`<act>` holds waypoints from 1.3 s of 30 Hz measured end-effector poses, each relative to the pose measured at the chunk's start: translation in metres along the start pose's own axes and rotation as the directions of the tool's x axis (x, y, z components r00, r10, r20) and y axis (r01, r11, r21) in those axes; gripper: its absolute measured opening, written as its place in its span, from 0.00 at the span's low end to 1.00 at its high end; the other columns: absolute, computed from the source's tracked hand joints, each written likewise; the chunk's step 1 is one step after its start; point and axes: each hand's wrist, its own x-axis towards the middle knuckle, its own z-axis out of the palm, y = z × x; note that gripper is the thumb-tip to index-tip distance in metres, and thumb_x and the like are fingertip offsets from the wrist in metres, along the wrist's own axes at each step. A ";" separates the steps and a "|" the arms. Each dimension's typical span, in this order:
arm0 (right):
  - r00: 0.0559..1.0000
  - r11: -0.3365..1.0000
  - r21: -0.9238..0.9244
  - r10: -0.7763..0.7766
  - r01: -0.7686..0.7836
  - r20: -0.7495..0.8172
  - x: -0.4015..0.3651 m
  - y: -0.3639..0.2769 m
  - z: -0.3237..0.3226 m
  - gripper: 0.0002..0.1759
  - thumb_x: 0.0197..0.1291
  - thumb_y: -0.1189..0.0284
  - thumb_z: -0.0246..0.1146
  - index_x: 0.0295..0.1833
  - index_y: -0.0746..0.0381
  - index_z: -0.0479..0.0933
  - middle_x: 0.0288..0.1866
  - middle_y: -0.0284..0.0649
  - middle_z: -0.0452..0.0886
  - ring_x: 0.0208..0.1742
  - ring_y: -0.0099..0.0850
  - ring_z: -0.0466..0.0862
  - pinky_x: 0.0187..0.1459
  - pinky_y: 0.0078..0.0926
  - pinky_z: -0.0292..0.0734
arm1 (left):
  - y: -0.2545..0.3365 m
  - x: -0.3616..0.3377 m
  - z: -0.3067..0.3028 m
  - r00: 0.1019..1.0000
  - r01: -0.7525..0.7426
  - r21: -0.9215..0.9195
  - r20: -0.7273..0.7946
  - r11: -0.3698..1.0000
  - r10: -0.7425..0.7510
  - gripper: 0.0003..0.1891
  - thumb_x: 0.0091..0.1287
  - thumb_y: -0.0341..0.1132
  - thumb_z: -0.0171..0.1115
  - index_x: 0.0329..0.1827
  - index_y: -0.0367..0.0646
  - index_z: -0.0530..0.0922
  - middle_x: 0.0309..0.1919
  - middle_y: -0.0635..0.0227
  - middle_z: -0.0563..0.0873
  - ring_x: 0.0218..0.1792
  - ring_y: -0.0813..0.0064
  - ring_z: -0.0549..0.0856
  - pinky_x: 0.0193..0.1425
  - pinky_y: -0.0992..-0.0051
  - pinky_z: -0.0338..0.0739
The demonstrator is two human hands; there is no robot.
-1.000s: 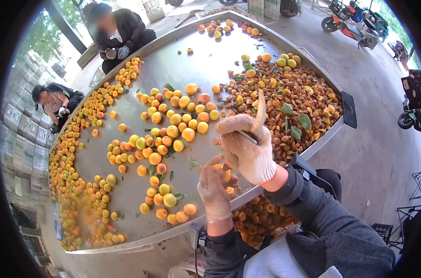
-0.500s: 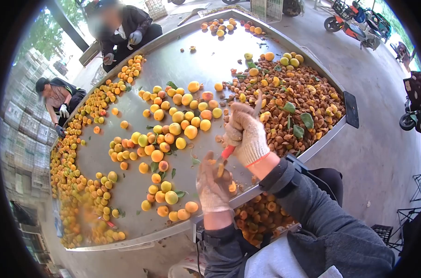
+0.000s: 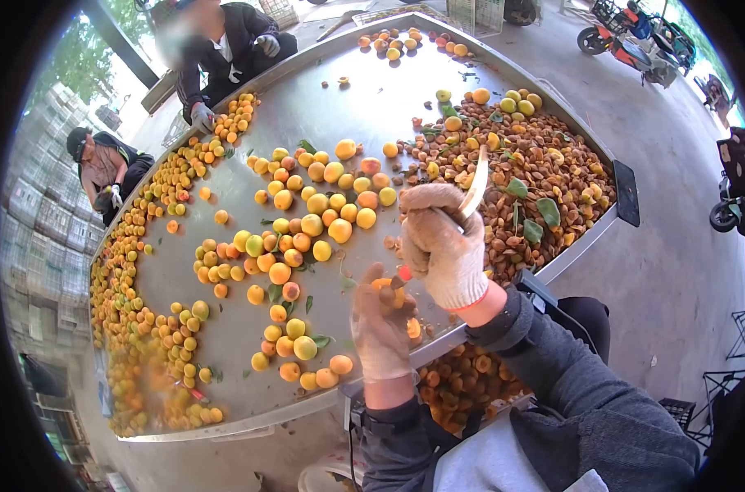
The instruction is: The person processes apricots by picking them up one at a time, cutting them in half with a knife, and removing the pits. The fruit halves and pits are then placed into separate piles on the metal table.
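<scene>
My left hand [image 3: 382, 332], in a pale work glove, is closed round an orange apricot [image 3: 386, 289] above the table's front edge. My right hand [image 3: 446, 246], gloved too, is wrapped round a knife whose curved pale blade [image 3: 477, 182] points up and away. A bit of red shows between the two hands, near the apricot. Behind my right hand lies a heap of brown pits [image 3: 503, 172] with green leaves and a few yellow pieces. Whole apricots [image 3: 311, 225] are spread on the metal table left of my hands.
The metal table [image 3: 233, 312] has a raised rim. A long apricot pile [image 3: 134, 271] lines its left side. Two people [image 3: 225, 49] [image 3: 106, 168] are at its far left edge. Halved apricots [image 3: 462, 381] lie below the front rim. A black device [image 3: 626, 193] sits at the right corner.
My right hand has turned, and the blade now stands up more fully in view. The far person's hands have moved, one now at the apricot pile. The other person's hands have drawn back.
</scene>
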 end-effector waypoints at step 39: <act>0.811 -0.142 -0.882 0.478 0.449 0.337 0.028 0.020 -0.033 0.18 0.57 0.69 0.64 0.55 0.53 0.78 0.36 0.42 0.85 0.37 0.40 0.86 0.36 0.37 0.81 | 0.004 0.006 0.011 0.995 -0.012 0.092 -0.098 0.996 0.021 0.16 0.69 0.28 0.59 0.60 0.38 0.76 0.45 0.61 0.84 0.40 0.68 0.86 0.41 0.71 0.84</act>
